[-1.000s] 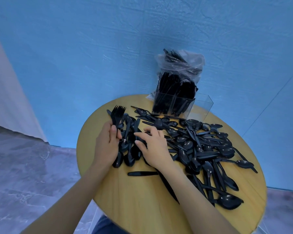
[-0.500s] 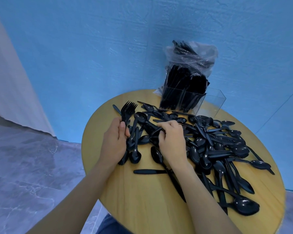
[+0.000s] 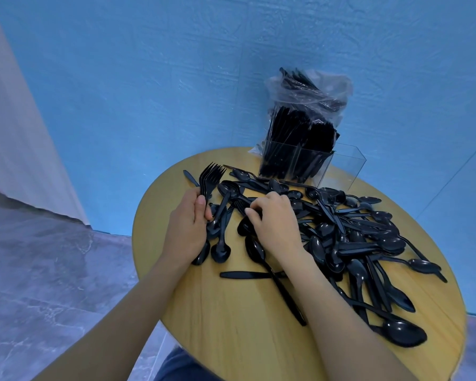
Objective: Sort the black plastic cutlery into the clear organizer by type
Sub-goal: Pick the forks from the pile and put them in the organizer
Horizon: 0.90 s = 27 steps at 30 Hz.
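Note:
A heap of black plastic cutlery (image 3: 352,235), mostly spoons, covers the right half of a round wooden table (image 3: 231,325). My left hand (image 3: 187,229) grips a bundle of forks (image 3: 210,177) with the tines pointing up and away. My right hand (image 3: 275,224) lies on the heap with its fingers curled and pinches a black fork (image 3: 239,205) by its neck. A clear organizer (image 3: 346,166) stands at the table's far edge; its left compartments are packed with upright black cutlery, its right one holds nothing.
A clear plastic bag (image 3: 313,89) with more black cutlery rests on top of the organizer against the blue wall. A lone knife (image 3: 245,274) lies crosswise near the front of the table. Grey marble floor lies to the left.
My right hand has moved from the table's near side up onto the heap and closed its fingers on a fork. The left hand has kept its bundle of forks.

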{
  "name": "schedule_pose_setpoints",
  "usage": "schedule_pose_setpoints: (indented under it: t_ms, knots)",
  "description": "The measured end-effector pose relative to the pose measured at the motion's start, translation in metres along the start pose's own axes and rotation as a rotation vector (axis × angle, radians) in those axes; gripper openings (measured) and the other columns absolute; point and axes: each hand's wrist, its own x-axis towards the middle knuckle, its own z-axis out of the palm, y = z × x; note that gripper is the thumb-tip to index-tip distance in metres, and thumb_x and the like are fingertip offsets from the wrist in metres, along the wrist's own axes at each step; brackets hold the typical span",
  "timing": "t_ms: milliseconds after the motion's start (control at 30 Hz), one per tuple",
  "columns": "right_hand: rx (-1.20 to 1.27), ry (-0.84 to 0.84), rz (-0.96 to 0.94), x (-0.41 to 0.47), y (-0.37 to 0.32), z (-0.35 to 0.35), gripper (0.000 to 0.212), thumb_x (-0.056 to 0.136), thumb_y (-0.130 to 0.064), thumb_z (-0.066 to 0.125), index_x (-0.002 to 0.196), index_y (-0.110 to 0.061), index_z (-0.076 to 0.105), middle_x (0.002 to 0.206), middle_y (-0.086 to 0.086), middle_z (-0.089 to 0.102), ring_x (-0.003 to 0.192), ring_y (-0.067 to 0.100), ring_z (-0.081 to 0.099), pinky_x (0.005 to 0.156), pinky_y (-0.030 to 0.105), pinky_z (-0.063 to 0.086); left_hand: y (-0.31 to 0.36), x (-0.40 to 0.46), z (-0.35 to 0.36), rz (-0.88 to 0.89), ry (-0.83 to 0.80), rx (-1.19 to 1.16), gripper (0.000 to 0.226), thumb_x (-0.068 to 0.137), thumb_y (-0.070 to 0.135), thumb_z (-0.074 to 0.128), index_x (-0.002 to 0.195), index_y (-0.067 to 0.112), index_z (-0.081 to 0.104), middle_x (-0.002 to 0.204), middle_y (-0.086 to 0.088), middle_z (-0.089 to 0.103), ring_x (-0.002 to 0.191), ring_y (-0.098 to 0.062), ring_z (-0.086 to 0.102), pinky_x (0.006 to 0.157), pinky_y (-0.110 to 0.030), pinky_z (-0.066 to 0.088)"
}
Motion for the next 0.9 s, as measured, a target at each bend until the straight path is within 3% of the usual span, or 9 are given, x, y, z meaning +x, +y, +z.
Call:
schedule_pose_setpoints:
  t_ms: [200,400,500,600,667,800,900]
  knots:
    - [-0.158,-0.237,0.013,0.022,-0.008,-0.002,0.046,0.093,-0.047,0.050,0.119,-0.010,0.056,0.120,0.010,0.052,0.109,0.027,0.052,0.087,0.036,0.045,-0.001,0.001,0.000,0.014,0.005,0.020,0.022,0.102,0.021,0.030,0.098,0.016,0.051,0.070,0.005,0.053,0.057,-0.002,0.045,0.058,-0.018,0.038]
    - [-0.119,-0.434,0.052,0.037,-0.013,-0.011,0.045,0.082,-0.042,0.069,0.113,-0.012,0.054,0.112,0.006,0.060,0.104,0.026,0.055,0.087,0.038,0.047,-0.002,0.002,0.000,0.014,-0.004,0.026,0.022,0.102,0.021,0.030,0.098,0.017,0.051,0.069,0.005,0.052,0.056,-0.003,0.044,0.057,-0.018,0.038]
    - [0.025,-0.386,0.059,0.037,-0.009,-0.013,0.041,0.078,-0.037,0.074,0.106,-0.014,0.054,0.104,0.002,0.059,0.099,0.022,0.055,0.087,0.038,0.048,-0.002,0.001,0.000,0.018,0.001,0.025,0.022,0.102,0.022,0.031,0.096,0.016,0.051,0.069,0.005,0.053,0.056,-0.002,0.045,0.055,-0.015,0.037]
    - [0.185,-0.223,0.058,0.039,-0.006,-0.018,0.038,0.076,-0.036,0.076,0.094,-0.016,0.049,0.088,-0.003,0.054,0.084,0.017,0.052,0.067,0.029,0.043,-0.003,0.001,0.000,0.018,0.006,0.021,0.023,0.102,0.022,0.031,0.096,0.014,0.052,0.069,0.005,0.053,0.056,-0.002,0.045,0.057,-0.019,0.038]
    - [0.194,-0.203,0.063,0.046,-0.007,-0.021,0.038,0.076,-0.031,0.077,0.090,-0.017,0.044,0.087,-0.002,0.053,0.078,0.017,0.049,0.059,0.027,0.037,-0.003,0.002,0.000,0.014,0.002,0.015,0.023,0.102,0.022,0.031,0.096,0.014,0.052,0.069,0.005,0.053,0.057,-0.002,0.045,0.058,-0.020,0.039]
    - [-0.008,-0.330,-0.024,0.061,-0.014,-0.022,0.022,0.084,-0.022,0.070,0.098,-0.019,0.053,0.106,0.006,0.058,0.090,0.023,0.055,0.074,0.034,0.048,-0.002,0.001,0.000,0.016,-0.002,0.014,0.023,0.102,0.022,0.031,0.091,0.018,0.050,0.070,0.004,0.053,0.057,0.000,0.045,0.056,-0.015,0.037]
    - [-0.090,-0.413,-0.107,0.067,-0.018,-0.019,0.016,0.090,-0.019,0.063,0.106,-0.016,0.065,0.104,0.006,0.064,0.092,0.024,0.059,0.077,0.035,0.051,-0.002,0.001,-0.001,0.011,-0.002,0.022,0.023,0.102,0.021,0.030,0.090,0.020,0.049,0.070,0.005,0.053,0.058,-0.001,0.046,0.056,-0.015,0.038]
